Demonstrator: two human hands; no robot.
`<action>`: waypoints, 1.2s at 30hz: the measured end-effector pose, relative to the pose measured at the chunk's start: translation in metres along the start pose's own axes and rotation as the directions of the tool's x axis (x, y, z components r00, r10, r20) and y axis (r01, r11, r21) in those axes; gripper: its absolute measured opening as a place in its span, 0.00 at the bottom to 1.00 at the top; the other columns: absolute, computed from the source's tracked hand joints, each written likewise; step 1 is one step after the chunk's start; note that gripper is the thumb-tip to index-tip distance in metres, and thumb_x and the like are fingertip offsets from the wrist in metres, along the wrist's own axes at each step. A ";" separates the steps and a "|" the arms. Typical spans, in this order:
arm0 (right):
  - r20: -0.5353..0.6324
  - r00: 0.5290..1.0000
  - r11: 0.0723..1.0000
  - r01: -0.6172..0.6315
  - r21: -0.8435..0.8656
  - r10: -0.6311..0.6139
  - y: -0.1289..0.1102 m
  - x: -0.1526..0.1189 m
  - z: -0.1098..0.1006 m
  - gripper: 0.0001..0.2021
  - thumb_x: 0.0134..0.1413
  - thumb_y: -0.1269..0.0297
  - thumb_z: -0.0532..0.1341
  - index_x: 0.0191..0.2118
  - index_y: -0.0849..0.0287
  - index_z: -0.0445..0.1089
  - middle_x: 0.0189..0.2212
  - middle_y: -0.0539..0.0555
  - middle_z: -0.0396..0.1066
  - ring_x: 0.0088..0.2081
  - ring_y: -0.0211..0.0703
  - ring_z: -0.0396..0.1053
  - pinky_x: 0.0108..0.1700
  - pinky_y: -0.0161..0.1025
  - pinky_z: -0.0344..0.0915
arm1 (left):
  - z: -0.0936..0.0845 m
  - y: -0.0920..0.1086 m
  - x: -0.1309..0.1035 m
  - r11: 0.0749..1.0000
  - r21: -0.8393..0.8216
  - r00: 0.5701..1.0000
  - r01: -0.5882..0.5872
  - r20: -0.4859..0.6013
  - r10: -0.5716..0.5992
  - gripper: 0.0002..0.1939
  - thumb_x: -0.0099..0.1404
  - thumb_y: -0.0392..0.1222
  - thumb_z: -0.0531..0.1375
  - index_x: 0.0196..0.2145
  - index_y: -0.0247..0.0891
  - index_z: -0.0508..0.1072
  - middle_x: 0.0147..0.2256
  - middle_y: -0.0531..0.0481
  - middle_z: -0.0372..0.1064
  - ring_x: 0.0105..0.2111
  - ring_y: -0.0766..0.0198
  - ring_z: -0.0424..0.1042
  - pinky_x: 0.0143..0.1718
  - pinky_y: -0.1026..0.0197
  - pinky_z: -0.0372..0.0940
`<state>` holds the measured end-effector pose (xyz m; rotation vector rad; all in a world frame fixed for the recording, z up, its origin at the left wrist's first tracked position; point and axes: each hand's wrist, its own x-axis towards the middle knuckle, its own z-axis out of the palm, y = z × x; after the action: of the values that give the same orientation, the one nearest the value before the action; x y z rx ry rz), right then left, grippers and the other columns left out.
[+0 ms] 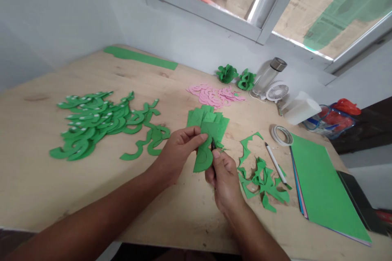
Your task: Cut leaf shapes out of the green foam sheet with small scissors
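My left hand [180, 149] pinches a green paper piece [203, 160] between thumb and fingers; it has a wavy edge and a drawn curved line. My right hand [225, 173] is closed around dark scissors [213, 144], mostly hidden by the fingers, with the blades at the paper's right edge. Just beyond lies a stack of green paper pieces [221, 124]. Left of my hands is a heap of curved green cutouts [94, 120], several with white marks, with looser wavy strips [154, 134] beside it. Green paper scraps [266, 181] lie right of my right hand.
Pink cutouts [214, 96] and green paper flowers [227, 73] lie farther back. Near the wall stand a bottle [269, 75] and small fan [277, 90]. At right are a white roll [301, 108], tape [281, 135], a white pen [275, 163] and green sheets [327, 187].
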<state>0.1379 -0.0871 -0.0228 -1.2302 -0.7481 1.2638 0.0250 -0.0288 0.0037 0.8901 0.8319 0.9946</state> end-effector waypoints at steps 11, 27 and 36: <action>-0.005 1.000 1.000 -0.018 0.011 0.018 0.001 0.001 0.001 0.31 0.45 0.31 0.67 0.21 0.54 0.59 0.12 0.40 0.51 0.15 0.30 0.43 0.17 0.31 0.40 | -0.003 -0.004 0.000 0.998 0.062 1.000 -0.011 0.018 0.010 0.12 0.56 0.45 0.69 0.23 0.39 0.73 0.23 0.53 0.71 0.25 0.63 0.68 0.29 0.60 0.65; 0.034 0.999 0.999 -0.012 0.040 0.010 0.002 0.000 0.000 0.30 0.47 0.33 0.68 0.22 0.54 0.59 0.13 0.39 0.50 0.16 0.30 0.42 0.18 0.31 0.40 | -0.004 -0.004 0.002 1.000 0.019 0.998 0.018 0.057 -0.019 0.09 0.55 0.44 0.70 0.25 0.38 0.75 0.25 0.52 0.73 0.25 0.62 0.71 0.29 0.60 0.68; 0.038 0.999 0.999 -0.013 0.032 0.012 0.002 0.000 -0.001 0.29 0.48 0.34 0.68 0.21 0.55 0.60 0.13 0.39 0.50 0.16 0.30 0.42 0.18 0.31 0.40 | -0.004 -0.004 0.001 0.999 0.027 0.998 0.021 0.062 -0.023 0.08 0.55 0.43 0.69 0.25 0.39 0.74 0.24 0.52 0.73 0.25 0.60 0.72 0.29 0.59 0.68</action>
<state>0.1378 -0.0877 -0.0248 -1.1895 -0.7457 1.3072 0.0231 -0.0278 -0.0016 0.9282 0.8016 0.9339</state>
